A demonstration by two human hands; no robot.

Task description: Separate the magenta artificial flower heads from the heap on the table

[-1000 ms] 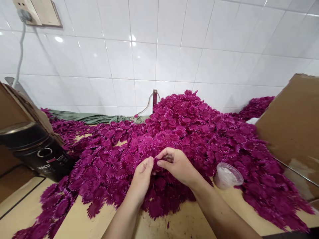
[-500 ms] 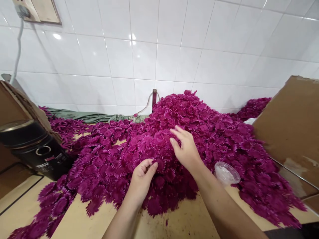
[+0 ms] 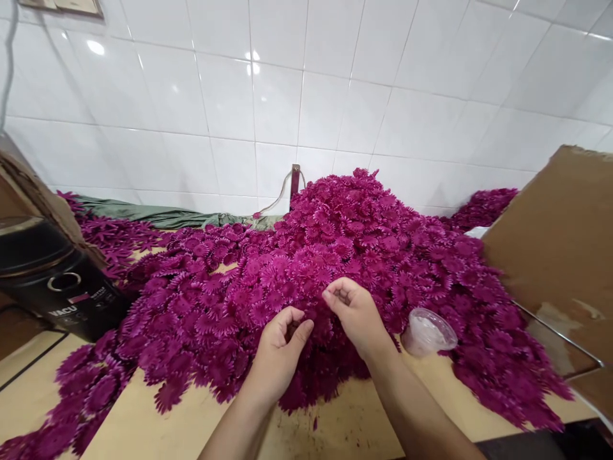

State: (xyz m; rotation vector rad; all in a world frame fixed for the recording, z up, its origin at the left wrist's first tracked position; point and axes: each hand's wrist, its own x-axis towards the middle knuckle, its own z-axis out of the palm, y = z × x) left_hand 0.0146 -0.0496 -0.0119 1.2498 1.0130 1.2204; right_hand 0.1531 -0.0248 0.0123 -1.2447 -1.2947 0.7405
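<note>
A large heap of magenta fabric flowers (image 3: 354, 217) spreads over the wooden table (image 3: 335, 428). My left hand (image 3: 282, 345) is in front of the heap's lower middle, thumb and forefinger curled close together; anything between them is too small to make out. Just to its right, my right hand (image 3: 352, 313) has its fingers curled toward the thumb over the flowers, and what it pinches, if anything, cannot be made out. The hands are a short gap apart. A clear plastic cup (image 3: 428, 332) with whitish contents sits tilted right of my right wrist.
At the left stands a black vacuum container (image 3: 71, 287) before a cardboard flap (image 3: 43, 198). On the right is a large cardboard box (image 3: 555, 249). Green cloth (image 3: 138, 212) lies along the white tiled wall (image 3: 215, 96).
My right hand has drawn down and nearer my left hand, its outstretched fingers now curled in. My left hand has shifted slightly right. The view has moved a little.
</note>
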